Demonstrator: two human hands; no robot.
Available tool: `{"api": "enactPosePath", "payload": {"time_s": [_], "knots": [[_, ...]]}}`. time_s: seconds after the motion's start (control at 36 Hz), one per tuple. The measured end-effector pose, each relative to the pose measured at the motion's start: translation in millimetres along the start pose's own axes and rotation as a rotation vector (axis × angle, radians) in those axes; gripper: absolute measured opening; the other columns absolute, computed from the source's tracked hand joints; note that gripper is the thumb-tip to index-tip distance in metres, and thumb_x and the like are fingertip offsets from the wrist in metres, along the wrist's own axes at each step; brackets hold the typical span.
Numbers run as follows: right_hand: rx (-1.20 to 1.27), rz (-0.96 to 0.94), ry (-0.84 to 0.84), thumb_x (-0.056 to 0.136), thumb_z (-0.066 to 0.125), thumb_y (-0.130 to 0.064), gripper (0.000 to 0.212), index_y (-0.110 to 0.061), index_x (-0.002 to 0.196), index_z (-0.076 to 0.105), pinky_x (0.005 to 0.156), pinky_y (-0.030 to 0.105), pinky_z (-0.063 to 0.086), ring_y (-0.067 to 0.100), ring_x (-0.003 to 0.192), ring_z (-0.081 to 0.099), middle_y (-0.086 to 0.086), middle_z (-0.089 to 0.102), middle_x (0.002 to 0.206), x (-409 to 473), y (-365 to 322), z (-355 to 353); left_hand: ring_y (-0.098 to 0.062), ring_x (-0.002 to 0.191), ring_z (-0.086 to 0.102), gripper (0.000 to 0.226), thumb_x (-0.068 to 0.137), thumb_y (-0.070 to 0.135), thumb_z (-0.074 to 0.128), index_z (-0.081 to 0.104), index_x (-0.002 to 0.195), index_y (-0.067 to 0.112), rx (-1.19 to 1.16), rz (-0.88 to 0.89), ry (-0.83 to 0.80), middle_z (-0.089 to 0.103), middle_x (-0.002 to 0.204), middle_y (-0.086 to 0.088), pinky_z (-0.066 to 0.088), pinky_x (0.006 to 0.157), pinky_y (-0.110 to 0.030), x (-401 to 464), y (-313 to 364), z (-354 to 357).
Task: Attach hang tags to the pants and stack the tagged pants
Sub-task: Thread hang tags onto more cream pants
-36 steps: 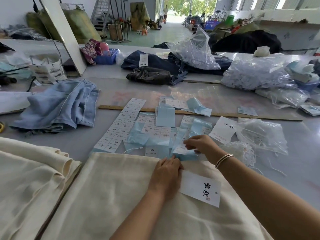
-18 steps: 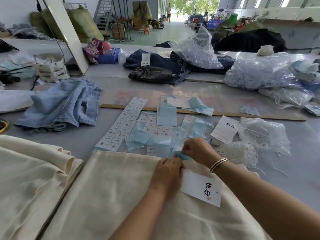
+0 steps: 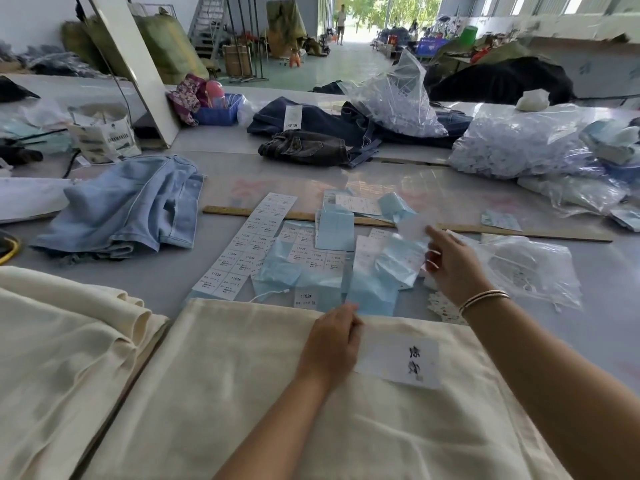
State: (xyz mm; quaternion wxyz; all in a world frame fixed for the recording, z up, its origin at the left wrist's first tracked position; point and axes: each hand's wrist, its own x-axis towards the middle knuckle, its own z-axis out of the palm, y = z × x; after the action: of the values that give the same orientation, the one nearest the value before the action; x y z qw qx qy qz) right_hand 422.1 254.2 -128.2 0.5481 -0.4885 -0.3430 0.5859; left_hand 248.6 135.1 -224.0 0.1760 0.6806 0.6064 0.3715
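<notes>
Cream pants lie flat in front of me, with a white hang tag bearing black characters on their upper right. My left hand rests at the pants' top edge, its fingers curled over the tag's left end. Raised above the label sheets, my right hand pinches a small pale slip, blurred by motion. White size-label sheets and pale blue backing papers are spread just beyond the pants. More folded cream pants sit at the left.
Light blue jeans lie at mid left and dark jeans farther back. A wooden ruler crosses the table. Plastic bags of tags and strings fill the right side. A blue basket stands at the back.
My right hand has lifted from the blue papers near the pants' edge and moved up and to the right, carrying a pale slip. My left hand has stayed on the tag.
</notes>
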Motion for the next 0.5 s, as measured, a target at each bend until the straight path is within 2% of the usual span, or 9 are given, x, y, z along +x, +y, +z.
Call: {"api": "enactPosePath", "payload": {"time_s": [0.08, 0.14, 0.19, 0.25, 0.31, 0.39, 0.5], "knots": [[0.114, -0.056, -0.008, 0.091, 0.063, -0.021, 0.009, -0.016, 0.083, 0.060, 0.049, 0.018, 0.040, 0.009, 0.052, 0.047, -0.001, 0.055, 0.060, -18, -14, -11, -0.020, 0.083, 0.062, 0.007, 0.096, 0.011, 0.053, 0.060, 0.096, 0.014, -0.324, -0.245, 0.140, 0.066, 0.093, -0.004, 0.047, 0.074, -0.032, 0, 9, -12], [0.109, -0.109, -0.022, 0.091, 0.062, -0.021, 0.009, -0.013, 0.089, 0.064, 0.052, 0.018, 0.047, 0.010, 0.054, 0.056, 0.002, 0.066, 0.066, -39, -11, -15, -0.018, 0.074, 0.059, 0.014, 0.098, 0.015, 0.051, 0.054, 0.086, 0.022, -0.475, -0.412, 0.209, 0.062, 0.084, -0.002, 0.048, 0.064, -0.031, 0, 16, -17], [0.046, -0.184, -0.001, 0.090, 0.062, -0.020, 0.010, -0.011, 0.092, 0.067, 0.061, 0.019, 0.054, 0.011, 0.063, 0.064, 0.005, 0.073, 0.079, -62, 1, -17, -0.018, 0.074, 0.059, 0.014, 0.098, 0.014, 0.051, 0.053, 0.087, 0.022, -0.711, -0.634, 0.245, 0.062, 0.088, -0.006, 0.051, 0.054, -0.028, -4, 25, -19], [-0.056, -0.259, 0.036, 0.088, 0.064, -0.019, 0.009, -0.013, 0.091, 0.069, 0.066, 0.020, 0.053, 0.010, 0.070, 0.066, 0.002, 0.075, 0.084, -85, 20, -15, -0.017, 0.068, 0.061, 0.013, 0.097, 0.007, 0.050, 0.056, 0.093, 0.018, -1.046, -0.864, 0.213, 0.064, 0.086, -0.009, 0.049, 0.044, -0.021, -10, 35, -16], [-0.135, -0.286, 0.017, 0.082, 0.066, -0.023, 0.010, -0.016, 0.088, 0.071, 0.067, 0.019, 0.052, 0.008, 0.074, 0.066, -0.002, 0.074, 0.083, -104, 43, -11, -0.019, 0.061, 0.065, 0.022, 0.096, -0.005, 0.045, 0.060, 0.099, 0.011, -1.340, -0.987, 0.131, 0.067, 0.084, -0.014, 0.052, 0.043, -0.023, -20, 46, -17], [-0.187, -0.241, -0.045, 0.079, 0.069, -0.019, 0.008, -0.021, 0.086, 0.074, 0.067, 0.017, 0.052, 0.005, 0.076, 0.066, -0.004, 0.075, 0.084, -122, 76, -9, -0.027, 0.065, 0.070, 0.042, 0.089, -0.016, 0.035, 0.062, 0.111, 0.006, -1.469, -0.961, -0.079, 0.071, 0.092, -0.019, 0.057, 0.050, -0.031, -35, 55, -20], [-0.340, -0.250, -0.137, 0.085, 0.068, -0.007, 0.019, -0.025, 0.082, 0.075, 0.063, 0.010, 0.047, -0.001, 0.071, 0.065, -0.012, 0.074, 0.085, -130, 96, -12, -0.032, 0.077, 0.071, 0.032, 0.087, 0.001, 0.046, 0.066, 0.112, 0.003, -1.489, -0.966, -0.251, 0.071, 0.095, -0.021, 0.060, 0.065, -0.042, -45, 53, -30]]}}
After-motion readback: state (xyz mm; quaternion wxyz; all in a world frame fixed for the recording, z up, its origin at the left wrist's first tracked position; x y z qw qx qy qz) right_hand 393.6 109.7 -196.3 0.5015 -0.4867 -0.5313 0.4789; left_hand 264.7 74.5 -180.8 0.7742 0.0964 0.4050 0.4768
